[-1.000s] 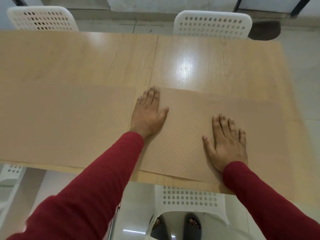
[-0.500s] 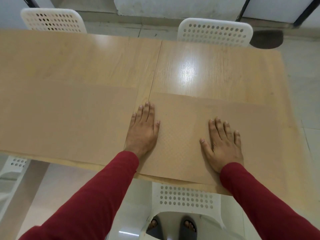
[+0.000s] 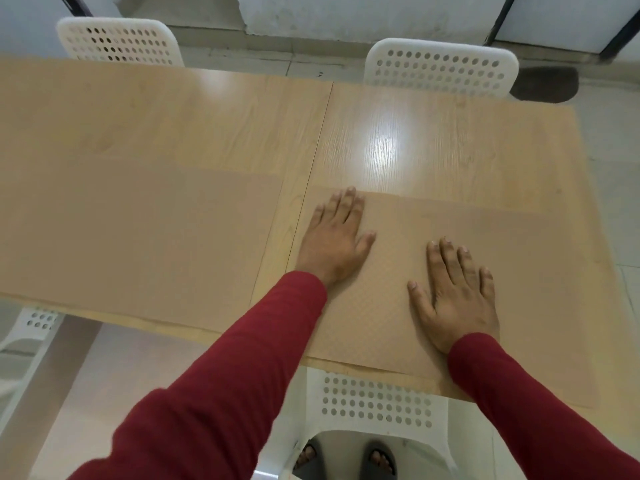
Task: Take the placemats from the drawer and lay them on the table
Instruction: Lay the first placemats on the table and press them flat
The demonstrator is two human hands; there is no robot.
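Observation:
Two tan placemats lie flat on the light wooden table (image 3: 398, 133). The left placemat (image 3: 138, 244) covers the near left part of the table. The right placemat (image 3: 526, 278) lies in front of me, its near edge close to the table's front edge. My left hand (image 3: 334, 239) rests palm down on the right placemat's far left corner, fingers spread. Palm down near that placemat's middle is my right hand (image 3: 457, 292), fingers apart. Neither hand holds anything. The drawer is out of view.
Two white perforated chairs stand at the table's far side, one at the left (image 3: 117, 43) and one at the right (image 3: 440, 67). Another white chair (image 3: 377, 407) is tucked under the near edge in front of me. A dark mat (image 3: 543, 84) lies on the floor.
My left hand slid back toward me along the right placemat, then forward again to its far left corner. My right hand stayed flat near the middle.

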